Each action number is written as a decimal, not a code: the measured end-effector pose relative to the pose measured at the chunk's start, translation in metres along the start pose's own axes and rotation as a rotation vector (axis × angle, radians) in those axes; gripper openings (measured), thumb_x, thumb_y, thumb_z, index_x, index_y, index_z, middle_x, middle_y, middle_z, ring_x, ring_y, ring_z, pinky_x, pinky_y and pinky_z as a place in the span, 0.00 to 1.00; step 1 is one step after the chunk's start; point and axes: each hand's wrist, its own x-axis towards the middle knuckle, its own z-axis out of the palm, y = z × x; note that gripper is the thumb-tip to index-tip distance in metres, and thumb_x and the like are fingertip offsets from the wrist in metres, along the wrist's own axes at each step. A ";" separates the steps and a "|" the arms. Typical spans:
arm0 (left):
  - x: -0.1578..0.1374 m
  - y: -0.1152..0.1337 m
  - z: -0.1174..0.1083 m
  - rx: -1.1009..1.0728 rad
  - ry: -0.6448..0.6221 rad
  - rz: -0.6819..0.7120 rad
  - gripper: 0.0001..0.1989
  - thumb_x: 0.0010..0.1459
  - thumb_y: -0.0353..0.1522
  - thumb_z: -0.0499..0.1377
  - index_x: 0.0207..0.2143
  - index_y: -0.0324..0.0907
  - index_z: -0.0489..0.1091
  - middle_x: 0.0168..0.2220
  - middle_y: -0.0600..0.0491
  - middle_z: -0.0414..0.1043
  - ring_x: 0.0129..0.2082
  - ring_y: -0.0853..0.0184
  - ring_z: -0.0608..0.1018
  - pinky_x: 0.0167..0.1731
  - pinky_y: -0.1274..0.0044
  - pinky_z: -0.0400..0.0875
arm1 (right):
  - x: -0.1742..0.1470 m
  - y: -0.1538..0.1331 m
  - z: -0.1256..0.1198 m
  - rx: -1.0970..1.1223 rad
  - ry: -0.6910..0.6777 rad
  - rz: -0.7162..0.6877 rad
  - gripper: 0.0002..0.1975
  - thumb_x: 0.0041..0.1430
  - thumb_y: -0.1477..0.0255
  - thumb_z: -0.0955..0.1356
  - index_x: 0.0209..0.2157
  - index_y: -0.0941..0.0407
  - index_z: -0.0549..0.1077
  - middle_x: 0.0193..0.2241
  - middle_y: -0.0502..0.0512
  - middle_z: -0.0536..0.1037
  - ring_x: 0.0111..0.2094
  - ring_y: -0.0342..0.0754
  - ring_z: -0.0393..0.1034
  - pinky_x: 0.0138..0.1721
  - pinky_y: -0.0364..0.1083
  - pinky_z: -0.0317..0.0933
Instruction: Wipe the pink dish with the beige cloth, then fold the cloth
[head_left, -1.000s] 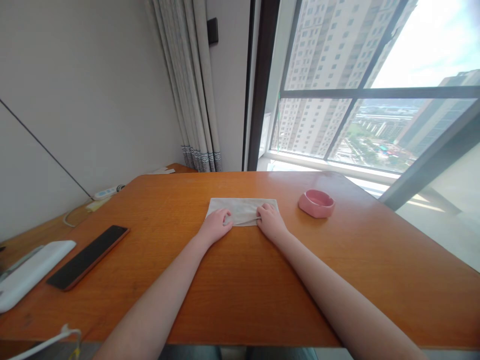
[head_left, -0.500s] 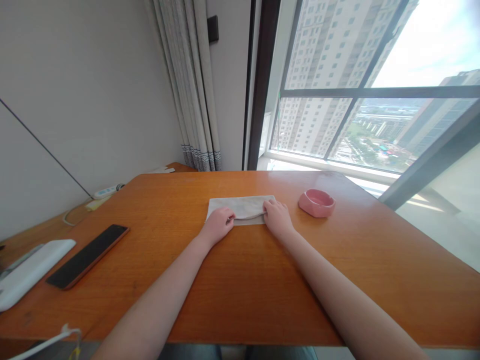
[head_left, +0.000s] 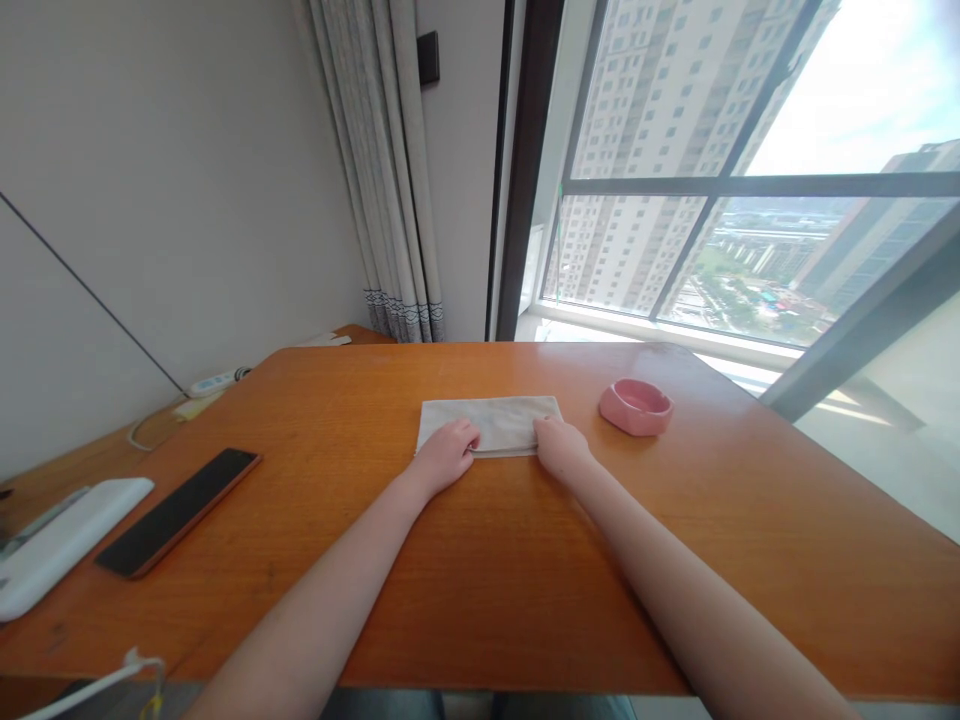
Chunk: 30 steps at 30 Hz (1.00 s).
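Note:
A light grey cloth (head_left: 504, 422), folded into a flat wide strip, lies on the wooden table between my two hands. My left hand (head_left: 448, 452) is closed over its near left part, the fingers curled at the front edge. At the near right corner my right hand (head_left: 561, 446) is closed too, thumb and fingers pinching the cloth's edge. The fingertips of both hands are partly hidden behind the knuckles. To the right of my right hand stands a pink faceted bowl (head_left: 636, 408), touched by neither hand.
On the left of the table (head_left: 465, 600) lie a dark phone (head_left: 178, 512) and a white flat device (head_left: 71, 545). A white cable (head_left: 97, 688) hangs at the front left edge. A power strip (head_left: 214, 383) sits by the wall. The window (head_left: 697, 260) is at right.
Both hands have come slightly nearer with the cloth's upper layer, whose front edge now lies almost level with the layer below. The bowl and phone stay in place.

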 end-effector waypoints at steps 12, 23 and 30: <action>-0.002 0.011 0.009 -0.042 -0.237 0.093 0.28 0.62 0.46 0.46 0.62 0.45 0.55 0.65 0.47 0.50 0.64 0.57 0.54 0.62 0.62 0.45 | 0.006 -0.019 0.014 0.113 0.301 -0.196 0.25 0.65 0.60 0.55 0.60 0.55 0.60 0.63 0.58 0.56 0.63 0.55 0.49 0.60 0.53 0.44; -0.002 0.000 0.004 -0.094 0.000 -0.128 0.24 0.64 0.44 0.41 0.49 0.43 0.69 0.62 0.47 0.59 0.62 0.61 0.61 0.61 0.64 0.51 | 0.012 -0.013 0.026 0.064 0.091 0.041 0.33 0.63 0.53 0.53 0.63 0.59 0.52 0.65 0.67 0.48 0.65 0.62 0.40 0.59 0.57 0.40; -0.007 -0.054 0.009 0.162 -0.046 -0.538 0.27 0.63 0.44 0.42 0.60 0.43 0.57 0.65 0.44 0.50 0.65 0.54 0.53 0.61 0.56 0.41 | -0.004 -0.034 0.026 0.086 0.129 -0.091 0.30 0.61 0.53 0.55 0.58 0.55 0.62 0.63 0.64 0.54 0.64 0.62 0.43 0.59 0.60 0.40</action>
